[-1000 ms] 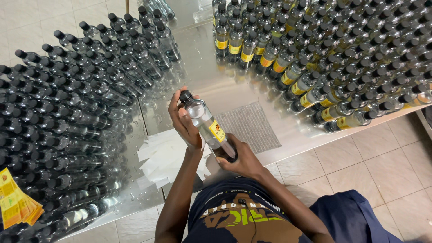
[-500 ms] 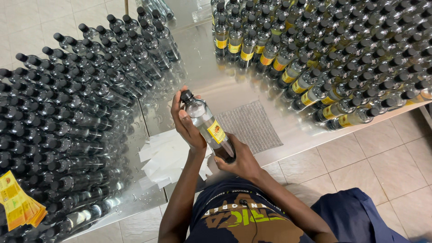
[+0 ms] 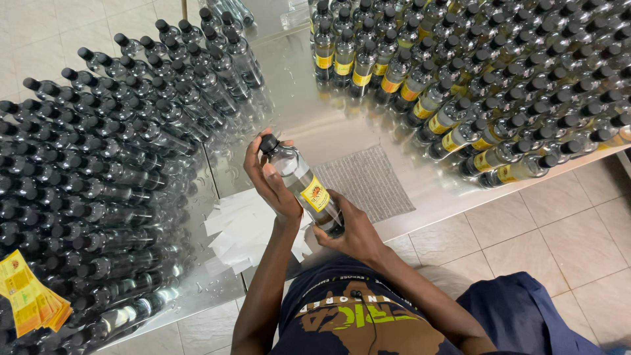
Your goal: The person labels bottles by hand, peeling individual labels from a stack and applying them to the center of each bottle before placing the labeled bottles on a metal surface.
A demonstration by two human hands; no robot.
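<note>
I see one bottle held in the air between both hands, above the near edge of the counter. My left hand is wrapped round its upper part, fingers curled just under the black cap, its grip closed on the neck and shoulder. My right hand cups the base from below, its grip closed on the bottom end. The bottle's long axis runs on a slant, cap up and away to the left, base down and toward my body on the right, so each hand has one end and neither is nearer. A yellow label sits on the side facing me, about midway along the body. Under the hands lie white paper strips and a grey mat. Unlabelled bottles crowd the left of the counter, labelled ones the right, and a stack of yellow labels lies at the far left.
</note>
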